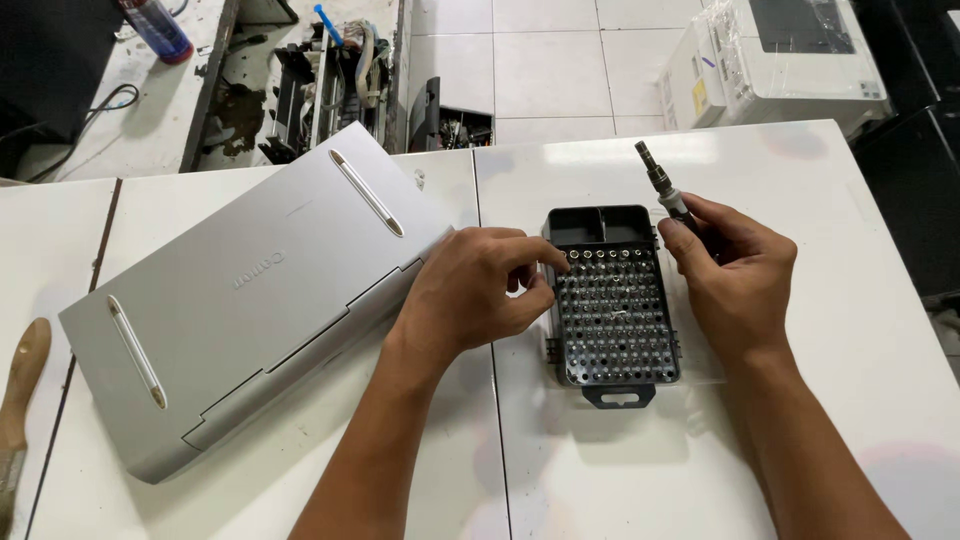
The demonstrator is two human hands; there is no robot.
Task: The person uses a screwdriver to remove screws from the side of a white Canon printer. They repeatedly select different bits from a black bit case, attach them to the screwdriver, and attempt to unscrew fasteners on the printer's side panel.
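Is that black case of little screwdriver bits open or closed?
Open. The bit case lies flat on the white table with its rows of bits uncovered, and the left hand reaches into its top rows.

White tables (760, 190) fill the view, seams between them. Pale tiled floor (550, 60) lies at twelve o'clock. A cluttered workbench (90, 110) sits at eleven

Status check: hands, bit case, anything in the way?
Left hand fingertips on black bit case. Right hand grips metal screwdriver handle. Grey printer alongside, apart.
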